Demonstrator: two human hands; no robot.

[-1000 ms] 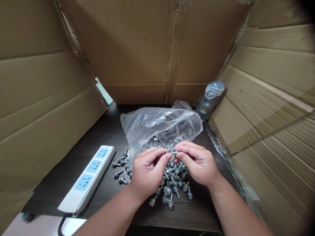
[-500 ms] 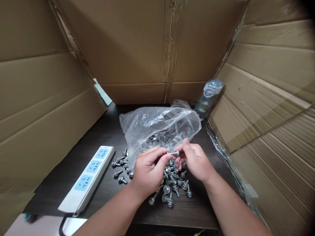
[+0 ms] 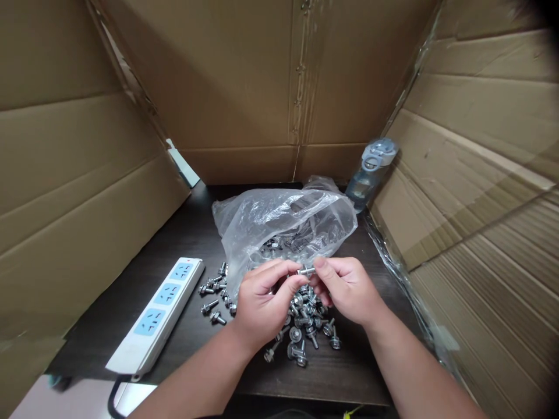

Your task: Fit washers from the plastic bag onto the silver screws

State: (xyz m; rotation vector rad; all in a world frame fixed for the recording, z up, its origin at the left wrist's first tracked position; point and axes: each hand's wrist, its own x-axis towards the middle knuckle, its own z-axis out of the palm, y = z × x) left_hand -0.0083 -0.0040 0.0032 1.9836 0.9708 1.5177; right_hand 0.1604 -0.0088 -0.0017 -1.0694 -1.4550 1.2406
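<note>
Between my two hands, above a pile of metal bolts, a silver bolt is held lengthwise. My left hand pinches its left end between thumb and fingertips. The thumb and forefinger of my right hand close on its right end and cover it. Below and around the hands lie several loose bolts, many with washers on them. Another cluster of bolts is left of my left hand. Just behind the hands a clear plastic bag gapes toward me, with more small metal parts inside.
A white power strip with blue sockets lies at the left of the dark table. A water bottle stands at the back right. Cardboard walls enclose the back and both sides. A pale flat object leans at the back left.
My right thumb has come down onto the right end of the bolt, which was exposed before. My left hand keeps its pinch in nearly the same place.
</note>
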